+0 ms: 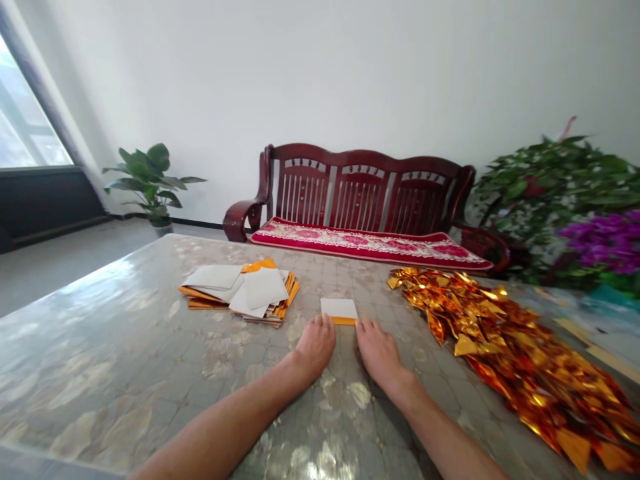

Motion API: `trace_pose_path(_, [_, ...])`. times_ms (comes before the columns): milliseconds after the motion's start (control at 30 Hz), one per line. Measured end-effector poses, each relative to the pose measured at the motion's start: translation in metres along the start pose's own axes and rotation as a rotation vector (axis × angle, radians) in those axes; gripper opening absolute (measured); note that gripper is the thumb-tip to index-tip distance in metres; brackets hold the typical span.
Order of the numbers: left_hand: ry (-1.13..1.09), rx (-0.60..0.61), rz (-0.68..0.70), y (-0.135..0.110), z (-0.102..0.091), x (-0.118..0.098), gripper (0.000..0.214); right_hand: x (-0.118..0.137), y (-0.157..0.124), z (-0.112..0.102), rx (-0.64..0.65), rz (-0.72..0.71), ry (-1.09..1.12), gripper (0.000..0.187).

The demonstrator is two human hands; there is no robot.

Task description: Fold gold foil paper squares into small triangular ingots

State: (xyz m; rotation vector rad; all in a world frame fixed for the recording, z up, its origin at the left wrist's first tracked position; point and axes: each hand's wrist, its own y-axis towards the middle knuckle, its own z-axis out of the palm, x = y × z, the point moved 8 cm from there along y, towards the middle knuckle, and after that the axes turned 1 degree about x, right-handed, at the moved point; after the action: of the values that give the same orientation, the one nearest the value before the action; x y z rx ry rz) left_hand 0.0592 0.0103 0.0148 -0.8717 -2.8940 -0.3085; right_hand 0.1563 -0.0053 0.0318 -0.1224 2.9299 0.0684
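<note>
A small sheet of foil paper point(339, 307) lies flat on the table in front of me, white side up, with a narrow orange strip folded along its near edge. My left hand point(317, 339) has its curled fingers at the strip's left end. At the right end, the fingers of my right hand point(379, 348) pinch the near corner. The thumbs are mostly hidden. Left of the hands sits a loose stack of similar paper point(260, 292), white on top with orange edges. A long heap of folded shiny gold foil pieces point(515, 353) spreads along the right side.
The table point(210, 387) has a glossy clear cover over a floral pattern. Behind it stands a dark red wooden bench point(360, 193) with a red patterned cushion point(370, 243). A potted plant point(155, 177) is at the left; leafy plants point(550, 180) and purple flowers point(607, 240) are at the right.
</note>
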Motion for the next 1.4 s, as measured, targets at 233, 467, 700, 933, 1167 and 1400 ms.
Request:
trace_pose_path(233, [-0.021,-0.015,0.001,0.001,0.003,0.002,0.033,-0.005,0.005,-0.004,0.009,-0.028,0.022,0.037])
trace_pose_path(467, [-0.124,0.035,0.011,0.001,0.006,0.010,0.024,-0.017,0.020,-0.003,0.005,-0.078,0.061,0.029])
trace_pose_path(700, [-0.202,0.051,-0.030,0.002,0.001,0.020,0.016,-0.018,0.019,-0.003,-0.066,-0.042,0.091,0.027])
trace_pose_path(933, [-0.378,0.047,-0.168,0.010,-0.001,0.040,0.021,-0.028,0.004,-0.001,-0.265,-0.016,0.205,0.016])
trace_pose_path(1167, [-0.546,0.108,-0.179,0.016,0.008,0.050,0.022,-0.037,0.001,0.008,-0.342,0.008,0.402,0.017])
trace_pose_path(1400, [-0.668,0.018,-0.179,0.014,0.011,0.054,0.037,-0.034,0.002,0.006,-0.322,-0.056,0.510,0.003])
